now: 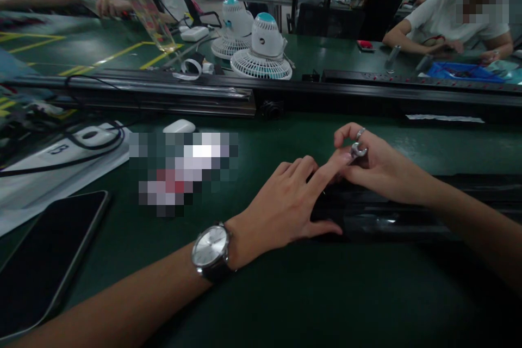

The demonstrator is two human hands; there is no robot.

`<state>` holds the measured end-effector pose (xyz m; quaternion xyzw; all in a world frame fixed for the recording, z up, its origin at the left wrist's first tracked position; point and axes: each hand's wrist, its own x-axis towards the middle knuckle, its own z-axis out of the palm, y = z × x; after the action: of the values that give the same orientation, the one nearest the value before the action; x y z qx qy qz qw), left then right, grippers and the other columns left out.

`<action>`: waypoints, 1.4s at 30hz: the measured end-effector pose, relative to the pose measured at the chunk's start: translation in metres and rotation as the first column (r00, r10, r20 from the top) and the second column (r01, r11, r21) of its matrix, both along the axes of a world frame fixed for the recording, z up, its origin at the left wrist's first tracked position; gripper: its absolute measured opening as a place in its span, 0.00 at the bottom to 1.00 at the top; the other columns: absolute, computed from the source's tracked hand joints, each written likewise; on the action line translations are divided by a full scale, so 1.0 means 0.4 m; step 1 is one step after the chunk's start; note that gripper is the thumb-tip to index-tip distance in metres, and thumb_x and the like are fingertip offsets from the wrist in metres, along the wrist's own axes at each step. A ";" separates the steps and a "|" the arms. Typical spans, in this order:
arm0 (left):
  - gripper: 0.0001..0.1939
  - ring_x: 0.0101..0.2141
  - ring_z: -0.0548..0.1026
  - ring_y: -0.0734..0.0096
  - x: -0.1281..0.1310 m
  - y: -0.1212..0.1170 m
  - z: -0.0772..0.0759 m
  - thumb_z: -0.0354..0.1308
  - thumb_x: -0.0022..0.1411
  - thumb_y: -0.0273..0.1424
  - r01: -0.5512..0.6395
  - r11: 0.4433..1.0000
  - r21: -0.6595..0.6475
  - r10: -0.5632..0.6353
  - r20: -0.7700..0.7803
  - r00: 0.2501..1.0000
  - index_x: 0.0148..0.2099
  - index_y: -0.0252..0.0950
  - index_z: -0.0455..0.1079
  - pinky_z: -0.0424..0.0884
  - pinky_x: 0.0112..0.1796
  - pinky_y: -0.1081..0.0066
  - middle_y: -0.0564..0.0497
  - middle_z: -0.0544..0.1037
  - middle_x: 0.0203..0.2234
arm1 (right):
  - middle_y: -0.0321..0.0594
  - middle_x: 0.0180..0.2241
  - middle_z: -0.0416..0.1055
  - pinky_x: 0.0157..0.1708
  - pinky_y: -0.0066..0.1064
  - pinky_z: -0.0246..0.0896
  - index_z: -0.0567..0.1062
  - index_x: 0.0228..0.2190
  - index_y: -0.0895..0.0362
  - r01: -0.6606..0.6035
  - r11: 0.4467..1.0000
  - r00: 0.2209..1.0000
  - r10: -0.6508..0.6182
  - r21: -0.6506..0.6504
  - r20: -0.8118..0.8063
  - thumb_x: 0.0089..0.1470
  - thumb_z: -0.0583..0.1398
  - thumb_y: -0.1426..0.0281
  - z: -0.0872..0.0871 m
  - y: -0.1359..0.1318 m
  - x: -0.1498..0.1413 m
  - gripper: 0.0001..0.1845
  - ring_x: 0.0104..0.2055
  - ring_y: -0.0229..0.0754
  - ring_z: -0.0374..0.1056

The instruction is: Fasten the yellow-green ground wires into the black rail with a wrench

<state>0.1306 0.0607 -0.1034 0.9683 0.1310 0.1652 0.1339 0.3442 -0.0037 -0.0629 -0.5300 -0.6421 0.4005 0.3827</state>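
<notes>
My left hand [291, 204] lies on the left end of a long black bar [391, 217] on the green table, fingers stretched out and apart, index finger reaching toward my right hand. A silver wristwatch [211, 247] is on that wrist. My right hand [377, 166] rests on the same bar with its fingers curled, pinching a small silver metal part [358, 149] between thumb and index finger; a ring sits on one finger.
A dark phone [44, 261] lies at the near left, with white paper [49, 171] and black cables behind it. A black rail [261, 95] crosses the table. Beyond it stand two small white fans [263, 49], and several seated people work at the far tables.
</notes>
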 end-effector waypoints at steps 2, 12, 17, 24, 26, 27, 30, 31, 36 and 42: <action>0.55 0.47 0.71 0.53 0.001 0.000 0.000 0.67 0.61 0.54 -0.003 1.000 0.005 0.003 -0.003 1.000 0.75 0.42 0.38 0.69 0.49 0.54 0.42 0.70 0.52 | 0.29 0.28 0.72 0.30 0.30 0.63 0.62 0.44 0.52 -0.003 1.000 1.000 0.003 -0.003 -0.009 0.54 0.58 0.82 0.001 -0.001 0.001 0.20 0.32 0.39 0.74; 0.61 0.49 0.70 0.51 0.001 0.002 0.006 0.70 0.57 0.56 0.023 1.000 0.006 -0.022 -0.011 1.000 0.76 0.43 0.36 0.69 0.49 0.53 0.41 0.69 0.53 | 0.31 0.30 0.76 0.34 0.31 0.68 0.65 0.46 0.52 0.015 1.000 1.000 -0.015 0.005 0.014 0.54 0.58 0.83 0.004 -0.001 0.010 0.20 0.33 0.41 0.77; 0.59 0.48 0.70 0.53 -0.005 0.008 0.008 0.71 0.60 0.49 0.051 0.999 -0.004 -0.051 -0.009 0.999 0.76 0.44 0.33 0.69 0.49 0.54 0.42 0.68 0.53 | 0.30 0.28 0.75 0.35 0.32 0.69 0.64 0.47 0.52 0.044 0.998 0.999 -0.044 0.050 -0.003 0.53 0.57 0.84 0.007 -0.008 0.009 0.23 0.32 0.40 0.76; 0.55 0.47 0.70 0.55 -0.018 0.026 0.013 0.70 0.61 0.41 0.124 0.991 -0.055 -0.124 0.015 0.992 0.76 0.40 0.37 0.69 0.50 0.54 0.41 0.68 0.54 | 0.29 0.27 0.72 0.31 0.31 0.65 0.66 0.49 0.53 -0.043 0.993 0.982 0.023 0.106 0.190 0.55 0.57 0.81 0.015 -0.020 -0.001 0.21 0.29 0.39 0.71; 0.57 0.48 0.70 0.53 -0.017 0.025 0.008 0.70 0.60 0.49 0.123 0.990 -0.063 -0.121 0.035 0.992 0.76 0.41 0.36 0.70 0.50 0.53 0.41 0.67 0.55 | 0.30 0.29 0.72 0.31 0.31 0.65 0.67 0.50 0.54 -0.074 0.988 0.962 0.034 0.139 0.270 0.56 0.57 0.81 0.014 -0.020 -0.006 0.21 0.30 0.39 0.72; 0.59 0.49 0.71 0.52 -0.016 0.024 0.006 0.70 0.59 0.52 0.118 0.991 -0.061 -0.116 0.038 0.993 0.76 0.42 0.35 0.70 0.50 0.53 0.40 0.67 0.56 | 0.30 0.30 0.72 0.31 0.30 0.64 0.68 0.49 0.54 -0.093 0.983 0.950 0.041 0.155 0.309 0.55 0.57 0.81 0.012 -0.019 -0.007 0.21 0.30 0.39 0.72; 0.61 0.49 0.71 0.52 -0.014 0.020 -0.002 0.72 0.58 0.48 0.088 0.994 -0.059 -0.085 0.040 0.996 0.76 0.42 0.33 0.70 0.50 0.53 0.40 0.68 0.57 | 0.32 0.31 0.72 0.30 0.30 0.62 0.71 0.39 0.55 -0.143 0.970 0.915 0.053 0.197 0.401 0.53 0.58 0.83 0.006 -0.012 -0.002 0.14 0.30 0.38 0.70; 0.62 0.50 0.71 0.51 -0.014 0.019 -0.004 0.73 0.58 0.46 0.080 0.994 -0.071 -0.077 0.044 0.996 0.76 0.41 0.32 0.70 0.50 0.53 0.39 0.68 0.57 | 0.33 0.31 0.72 0.31 0.30 0.61 0.71 0.35 0.56 -0.151 0.965 0.905 0.048 0.214 0.422 0.53 0.58 0.82 0.003 -0.009 0.002 0.11 0.30 0.37 0.69; 0.57 0.54 0.72 0.51 -0.022 0.020 -0.002 0.69 0.62 0.35 0.107 0.986 -0.126 -0.098 0.077 0.992 0.76 0.40 0.31 0.70 0.54 0.53 0.38 0.68 0.59 | 0.35 0.31 0.68 0.30 0.31 0.59 0.71 0.33 0.57 -0.213 0.935 0.858 0.041 0.282 0.512 0.55 0.57 0.82 -0.006 -0.002 0.018 0.08 0.30 0.38 0.65; 0.50 0.52 0.71 0.52 -0.025 0.020 0.005 0.63 0.68 0.36 0.123 0.987 -0.106 -0.118 0.048 0.992 0.76 0.39 0.31 0.70 0.52 0.51 0.37 0.67 0.60 | 0.33 0.27 0.73 0.27 0.29 0.60 0.74 0.35 0.57 -0.118 0.943 0.860 -0.059 0.310 0.507 0.59 0.59 0.77 -0.009 -0.010 0.012 0.04 0.25 0.36 0.68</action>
<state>0.1207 0.0685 -0.1014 0.9620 0.0783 0.1696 0.1991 0.3489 -0.0076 -0.0663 -0.5351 -0.7862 0.1388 0.2763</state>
